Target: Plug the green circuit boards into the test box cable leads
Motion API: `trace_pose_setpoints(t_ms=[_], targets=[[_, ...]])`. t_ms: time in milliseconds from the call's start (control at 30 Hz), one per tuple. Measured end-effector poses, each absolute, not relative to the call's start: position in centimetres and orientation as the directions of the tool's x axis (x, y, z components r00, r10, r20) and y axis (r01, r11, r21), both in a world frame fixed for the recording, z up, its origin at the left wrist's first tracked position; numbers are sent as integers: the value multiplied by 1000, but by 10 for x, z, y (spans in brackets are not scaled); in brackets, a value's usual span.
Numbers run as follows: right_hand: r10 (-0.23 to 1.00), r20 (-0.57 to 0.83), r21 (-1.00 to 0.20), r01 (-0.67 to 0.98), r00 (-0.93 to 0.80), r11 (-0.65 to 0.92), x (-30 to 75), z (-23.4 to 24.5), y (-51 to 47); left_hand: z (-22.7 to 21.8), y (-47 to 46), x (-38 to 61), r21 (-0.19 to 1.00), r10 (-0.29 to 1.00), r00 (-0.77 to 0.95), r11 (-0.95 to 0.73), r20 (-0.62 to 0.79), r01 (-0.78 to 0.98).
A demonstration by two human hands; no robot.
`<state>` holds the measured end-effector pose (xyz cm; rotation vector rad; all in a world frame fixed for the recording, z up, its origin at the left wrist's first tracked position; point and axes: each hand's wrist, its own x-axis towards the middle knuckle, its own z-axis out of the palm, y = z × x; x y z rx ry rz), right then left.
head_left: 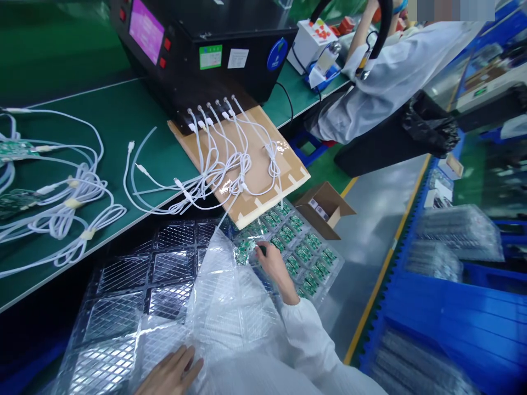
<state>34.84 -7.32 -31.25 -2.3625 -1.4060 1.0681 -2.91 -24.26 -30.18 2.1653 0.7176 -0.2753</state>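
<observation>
My right hand [273, 266] is closed, its fingertips pinching the edge of a green circuit board [244, 252]. Just beyond it lies a clear tray [335, 269] whose pockets hold several more green circuit boards [303, 253]. At the bottom of the view, my left hand [172, 368] rests over a clear plastic blister tray [119, 307], fingers loosely extended and nothing visible in them. This tray has large compartments, and the pockets that show hold no boards. My white sleeve [308, 334] and clothing cover part of it.
A black machine [230, 33] with a lit screen stands on the green bench [119, 104]. White cables [206, 175] run from it across a cardboard sheet [259, 126]. More coiled cables [61, 214] lie left. A small carton [325, 208], a black bin [382, 137] and a co-worker's sleeve [395, 71] are right.
</observation>
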Motion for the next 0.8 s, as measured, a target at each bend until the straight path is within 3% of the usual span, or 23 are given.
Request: trace_pose_setpoints(t_ms=[133, 300, 400, 533, 600, 800], targets=[[847, -456, -514, 696, 274, -502, 353, -299, -78, -301, -240, -27, 658, 396, 805, -467, -441, 590], [895, -345, -628, 639, 284, -445, 357, -283, -94, -288, -225, -31, 701, 352, 823, -435, -446, 565], [849, -459, -640, 566, 261, -520, 362, -271, -110, -294, -236, -27, 642, 356, 792, -463, -496, 611], [802, -586, -628, 560, 116, -540, 365, -258, -133, -303, -261, -24, 518, 526, 734, -522, -428, 677], [785, -618, -638, 557, 41, -531, 366, -256, -142, -307, -265, -28, 485, 549, 727, -543, -413, 685], [740, -669, -656, 416, 66, -630, 363, -257, -151, -326, -257, -55, 606, 443, 820, -557, -362, 568]])
